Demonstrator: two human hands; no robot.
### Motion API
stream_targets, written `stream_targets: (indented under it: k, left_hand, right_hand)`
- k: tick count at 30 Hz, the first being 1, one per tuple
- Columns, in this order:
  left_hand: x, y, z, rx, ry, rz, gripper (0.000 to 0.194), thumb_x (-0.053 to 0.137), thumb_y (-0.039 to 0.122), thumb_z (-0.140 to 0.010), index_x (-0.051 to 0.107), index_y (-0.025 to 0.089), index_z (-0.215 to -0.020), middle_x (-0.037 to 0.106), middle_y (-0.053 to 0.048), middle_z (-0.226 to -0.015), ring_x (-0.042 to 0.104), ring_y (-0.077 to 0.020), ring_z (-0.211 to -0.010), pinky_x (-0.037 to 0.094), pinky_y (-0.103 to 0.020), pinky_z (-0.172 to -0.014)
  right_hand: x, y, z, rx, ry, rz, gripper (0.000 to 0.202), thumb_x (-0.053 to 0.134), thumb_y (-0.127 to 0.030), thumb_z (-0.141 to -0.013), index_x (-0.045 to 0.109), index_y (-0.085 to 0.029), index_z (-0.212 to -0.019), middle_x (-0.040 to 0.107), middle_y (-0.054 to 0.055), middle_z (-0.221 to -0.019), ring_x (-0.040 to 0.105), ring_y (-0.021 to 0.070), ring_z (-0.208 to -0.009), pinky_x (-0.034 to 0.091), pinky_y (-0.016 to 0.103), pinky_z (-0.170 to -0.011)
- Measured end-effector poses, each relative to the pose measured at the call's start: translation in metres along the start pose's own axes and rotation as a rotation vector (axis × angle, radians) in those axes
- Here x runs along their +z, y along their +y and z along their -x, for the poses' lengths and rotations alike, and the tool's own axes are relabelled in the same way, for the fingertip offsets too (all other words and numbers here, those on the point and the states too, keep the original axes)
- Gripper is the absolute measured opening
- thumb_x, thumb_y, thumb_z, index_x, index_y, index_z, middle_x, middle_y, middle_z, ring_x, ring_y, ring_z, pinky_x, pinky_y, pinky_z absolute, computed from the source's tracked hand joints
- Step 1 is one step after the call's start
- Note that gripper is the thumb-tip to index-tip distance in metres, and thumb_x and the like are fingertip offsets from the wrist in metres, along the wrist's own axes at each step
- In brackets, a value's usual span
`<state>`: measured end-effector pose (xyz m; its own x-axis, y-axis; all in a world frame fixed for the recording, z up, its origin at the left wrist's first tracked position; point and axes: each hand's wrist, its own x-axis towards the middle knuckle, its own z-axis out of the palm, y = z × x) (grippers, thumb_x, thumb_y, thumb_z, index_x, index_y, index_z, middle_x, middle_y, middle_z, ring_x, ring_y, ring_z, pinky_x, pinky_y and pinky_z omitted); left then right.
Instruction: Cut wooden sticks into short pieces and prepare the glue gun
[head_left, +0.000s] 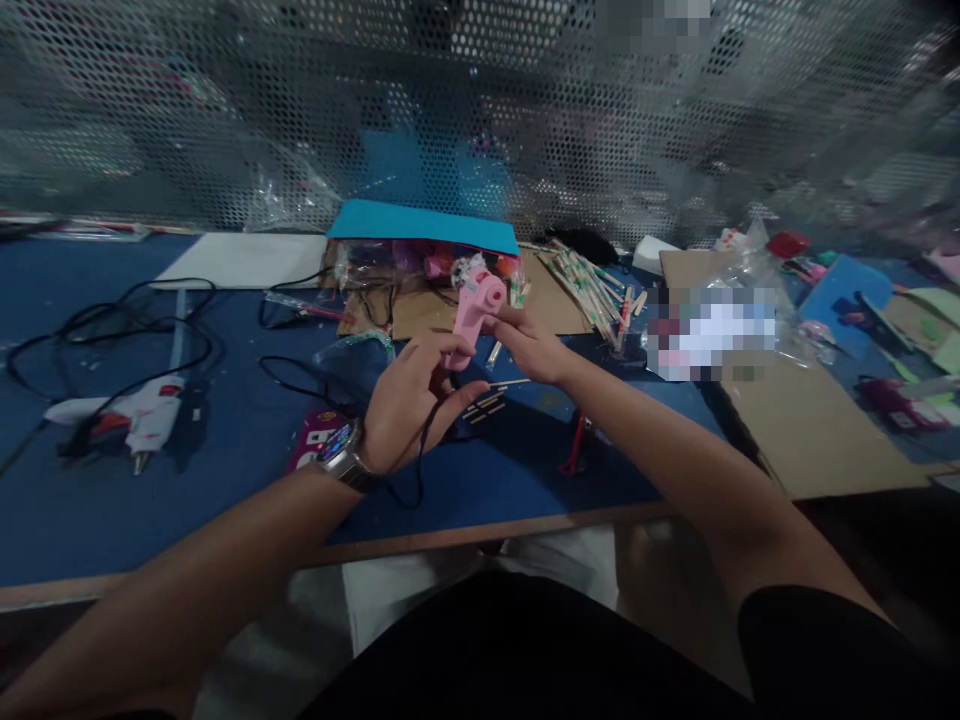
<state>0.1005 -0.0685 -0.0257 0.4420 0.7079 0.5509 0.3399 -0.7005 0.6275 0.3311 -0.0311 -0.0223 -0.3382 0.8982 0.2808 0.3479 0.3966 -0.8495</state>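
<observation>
A pink handheld tool [471, 312] is raised over the middle of the blue table. My left hand [411, 405] is wrapped round its lower end, with a thin light stick [510, 384] by the thumb. At the tool's upper right side, my right hand [531, 345] grips it with bent fingers. A black cord hangs from below the tool past my left wrist, which wears a watch [345, 452]. Several short sticks [486, 405] lie on the table under my hands.
A white glue gun [154, 412] with black cable lies at the left. Behind my hands stands a blue-lidded box [424, 228]. Bundled sticks [589, 285], cardboard [810, 430] and plastic bags are on the right. Red scissor-like handles [575, 445] lie near the front edge.
</observation>
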Motion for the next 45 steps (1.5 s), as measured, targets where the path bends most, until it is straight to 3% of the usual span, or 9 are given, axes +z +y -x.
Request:
stream_targets:
  k: [6, 10, 15, 18, 21, 26, 29, 36, 45]
  left_hand:
    - [-0.001, 0.005, 0.004, 0.177, -0.056, -0.110, 0.029, 0.079, 0.036, -0.099, 0.066, 0.028, -0.123, 0.070, -0.005, -0.128, 0.073, -0.0176, -0.091, 0.059, -0.030, -0.076]
    - [-0.002, 0.007, 0.005, 0.299, -0.238, -0.227, 0.032, 0.072, 0.043, -0.104, 0.065, 0.030, -0.133, 0.067, -0.010, -0.140, 0.076, -0.0242, -0.114, 0.060, -0.029, -0.071]
    - [-0.003, 0.009, 0.005, 0.416, -0.400, -0.316, 0.057, 0.065, 0.040, -0.108, 0.048, 0.041, -0.162, 0.059, -0.011, -0.157, 0.078, -0.0221, -0.107, 0.063, -0.032, -0.077]
    - [-0.004, 0.012, 0.003, 0.321, -0.373, -0.351, 0.071, 0.069, 0.041, -0.106, 0.037, 0.040, -0.168, 0.063, -0.011, -0.151, 0.077, -0.0218, -0.100, 0.059, -0.028, -0.067]
    - [-0.008, 0.018, -0.002, 0.105, -0.384, -0.417, 0.074, 0.072, 0.042, -0.104, 0.038, 0.031, -0.168, 0.070, -0.012, -0.139, 0.077, -0.0234, -0.095, 0.055, -0.029, -0.064]
    - [-0.023, 0.022, -0.014, -0.095, -0.598, -0.535, 0.036, 0.067, 0.045, -0.106, 0.073, 0.028, -0.136, 0.083, -0.005, -0.094, 0.079, -0.0302, -0.088, 0.051, -0.035, -0.068]
    - [-0.030, 0.020, -0.018, -0.085, -0.634, -0.519, 0.021, 0.065, 0.041, -0.107, 0.083, 0.030, -0.109, 0.086, -0.002, -0.100, 0.080, -0.0287, -0.095, 0.052, -0.035, -0.076]
    - [-0.040, 0.007, -0.024, -0.131, -0.555, -0.535, 0.032, 0.056, 0.031, -0.106, 0.082, 0.031, -0.125, 0.087, 0.000, -0.118, 0.081, -0.0281, -0.106, 0.057, -0.037, -0.090]
    - [-0.067, -0.009, -0.036, -0.283, -0.243, -0.733, 0.044, 0.051, 0.035, -0.104, 0.078, 0.025, -0.138, 0.085, -0.013, -0.120, 0.080, -0.0405, -0.110, 0.060, -0.051, -0.093]
  right_hand:
    - [0.025, -0.035, 0.034, 0.082, 0.048, -0.395, 0.053, 0.061, -0.069, -0.093, 0.080, -0.027, -0.118, 0.081, 0.006, -0.106, 0.076, 0.0279, -0.102, 0.063, 0.045, -0.101]
    - [0.031, -0.045, 0.050, 0.156, 0.147, -0.522, 0.051, 0.071, -0.072, -0.089, 0.080, -0.030, -0.116, 0.081, 0.005, -0.107, 0.076, 0.0278, -0.106, 0.063, 0.045, -0.100]
    - [0.020, -0.042, 0.069, 0.236, 0.290, -0.611, 0.046, 0.075, -0.073, -0.086, 0.079, -0.031, -0.104, 0.080, 0.005, -0.102, 0.076, 0.0303, -0.109, 0.066, 0.047, -0.095]
    - [0.013, -0.032, 0.077, 0.261, 0.393, -0.632, 0.035, 0.077, -0.065, -0.086, 0.077, -0.032, -0.098, 0.080, 0.004, -0.098, 0.078, 0.0296, -0.106, 0.067, 0.048, -0.093]
    - [0.011, -0.017, 0.081, 0.273, 0.463, -0.621, 0.032, 0.078, -0.060, -0.086, 0.076, -0.031, -0.097, 0.079, 0.003, -0.094, 0.078, 0.0283, -0.097, 0.068, 0.050, -0.093]
    - [0.011, -0.002, 0.086, 0.272, 0.450, -0.545, 0.034, 0.085, -0.056, -0.083, 0.079, -0.028, -0.102, 0.079, 0.003, -0.103, 0.076, 0.0268, -0.104, 0.065, 0.046, -0.100]
    - [0.011, -0.002, 0.089, 0.261, 0.404, -0.488, 0.041, 0.087, -0.056, -0.084, 0.081, -0.028, -0.112, 0.078, 0.003, -0.102, 0.074, 0.0253, -0.099, 0.066, 0.044, -0.097]
    - [0.009, -0.009, 0.094, 0.238, 0.323, -0.393, 0.052, 0.088, -0.058, -0.085, 0.078, -0.027, -0.125, 0.073, 0.003, -0.097, 0.069, 0.0220, -0.089, 0.066, 0.042, -0.091]
    - [0.012, -0.009, 0.099, 0.230, 0.254, -0.298, 0.053, 0.082, -0.051, -0.090, 0.066, -0.028, -0.136, 0.069, 0.004, -0.102, 0.068, 0.0228, -0.092, 0.064, 0.045, -0.095]
